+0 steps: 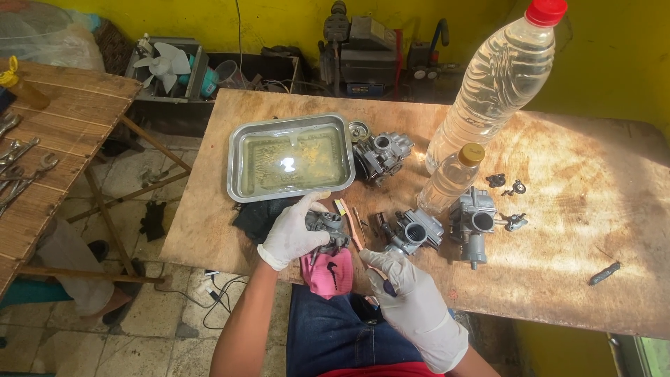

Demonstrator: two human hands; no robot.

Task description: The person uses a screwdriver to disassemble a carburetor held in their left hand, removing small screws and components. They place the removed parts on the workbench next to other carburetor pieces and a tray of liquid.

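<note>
My left hand (292, 234), in a white glove, grips a small grey carburetor (328, 227) at the near edge of the wooden table (593, 230). My right hand (408, 290), also gloved, hovers just right of it with fingers loosely curled and a thin tool tip near them; whether it holds that tool I cannot tell. Under the held carburetor a pink cap (331, 274) rests on my lap. A metal tray (237, 150) of yellowish liquid sits just beyond my left hand.
Three more carburetors lie on the table: one (380, 155) beside the tray, two (413, 232) (473, 223) to the right. A large clear bottle (499, 77) and a small bottle (452, 178) stand mid-table. Small parts (506, 185), a dark rag (262, 216), a bench with wrenches (21, 167).
</note>
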